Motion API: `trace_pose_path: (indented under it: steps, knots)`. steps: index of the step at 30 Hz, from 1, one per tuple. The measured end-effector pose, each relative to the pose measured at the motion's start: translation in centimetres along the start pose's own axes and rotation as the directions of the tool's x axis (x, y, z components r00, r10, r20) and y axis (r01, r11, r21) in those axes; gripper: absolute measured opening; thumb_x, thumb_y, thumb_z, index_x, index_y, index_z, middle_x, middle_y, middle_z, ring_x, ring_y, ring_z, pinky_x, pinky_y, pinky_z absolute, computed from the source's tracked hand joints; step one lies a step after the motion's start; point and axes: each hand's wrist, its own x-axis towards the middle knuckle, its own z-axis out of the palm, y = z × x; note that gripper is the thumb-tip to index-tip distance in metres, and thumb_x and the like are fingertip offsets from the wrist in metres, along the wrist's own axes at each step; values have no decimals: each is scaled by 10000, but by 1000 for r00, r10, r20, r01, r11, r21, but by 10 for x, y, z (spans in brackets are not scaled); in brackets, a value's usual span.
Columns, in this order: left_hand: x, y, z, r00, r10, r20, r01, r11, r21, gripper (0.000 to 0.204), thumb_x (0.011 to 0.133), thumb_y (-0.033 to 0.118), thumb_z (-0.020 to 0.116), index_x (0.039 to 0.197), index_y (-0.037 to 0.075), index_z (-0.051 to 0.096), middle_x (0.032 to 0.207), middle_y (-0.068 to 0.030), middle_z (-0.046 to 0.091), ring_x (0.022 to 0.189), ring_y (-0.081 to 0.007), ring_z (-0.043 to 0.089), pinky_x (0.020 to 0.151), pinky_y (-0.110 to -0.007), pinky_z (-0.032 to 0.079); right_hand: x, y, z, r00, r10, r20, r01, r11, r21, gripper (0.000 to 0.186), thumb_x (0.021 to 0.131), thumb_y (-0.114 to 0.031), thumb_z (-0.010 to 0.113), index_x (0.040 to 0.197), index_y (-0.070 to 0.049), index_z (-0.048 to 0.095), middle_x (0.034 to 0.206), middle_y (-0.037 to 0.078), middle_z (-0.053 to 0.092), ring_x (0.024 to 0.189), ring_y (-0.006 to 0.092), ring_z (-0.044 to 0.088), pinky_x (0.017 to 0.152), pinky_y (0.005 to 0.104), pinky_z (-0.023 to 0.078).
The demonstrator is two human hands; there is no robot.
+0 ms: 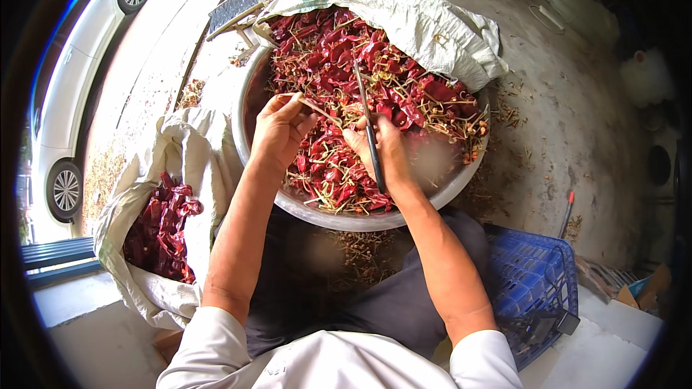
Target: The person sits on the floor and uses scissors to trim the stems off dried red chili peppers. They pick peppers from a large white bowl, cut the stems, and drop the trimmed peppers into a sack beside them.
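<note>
A wide metal basin [317,217] in front of me is heaped with dried red chilies [335,50], pale stems and loose seeds. Over the basin, my left hand [283,130] is closed, its fingertips pinching a thin brownish stick [319,110] that slants toward my right hand. My right hand [386,150] is wrapped round the black handle of a knife [373,151]. Its narrow grey blade points away from me above the chilies. Whether the stick touches my right fingertips, I cannot tell.
White woven sacking [411,14] drapes over the basin's far rim. At left stands an open sack [122,209] of dark red chilies. A blue plastic crate [533,274] sits by my right knee. Beyond the left edge is a white car [79,65]. Stem scraps litter the floor.
</note>
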Motion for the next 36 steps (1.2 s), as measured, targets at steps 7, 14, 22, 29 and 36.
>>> trace_pose_path:
  steps: [7,14,22,29,36]
  knots:
    - [9,-11,-15,997,-76,21,78,991,-105,24,946,-25,573,960,-6,567,786,-75,618,616,-141,619,735,-378,644,1,-24,4,995,-89,-46,95,982,164,311,832,-163,777,1011,-28,561,740,28,652,647,108,618,584,271,506]
    - [-20,-2,17,958,-208,197,145,944,295,149,896,-30,638,1039,6,621,879,-80,672,791,-182,704,719,-302,635,3,-29,0,987,-107,-123,114,992,52,206,844,-64,696,977,-21,545,709,77,657,621,148,651,574,304,521]
    - [-17,17,3,877,-308,369,-65,684,727,315,831,109,781,1106,18,657,956,-14,675,843,-92,642,770,-243,538,-5,-41,1,984,-174,-40,176,983,59,174,879,-75,667,999,-37,546,751,37,636,664,102,626,605,266,513]
    - [-20,0,4,920,-187,346,-152,642,752,215,892,107,722,1082,24,663,778,28,600,688,-68,552,631,-239,468,-1,-49,2,986,-129,-102,154,945,290,202,907,-139,684,1009,-42,540,737,46,628,610,146,638,546,312,508]
    - [-9,8,-4,986,37,160,-123,812,571,115,961,129,641,999,27,680,647,40,530,536,-51,432,492,-217,315,-10,-55,-13,998,-30,48,53,780,-624,391,883,-430,697,954,-70,563,675,103,659,630,317,678,580,455,506]
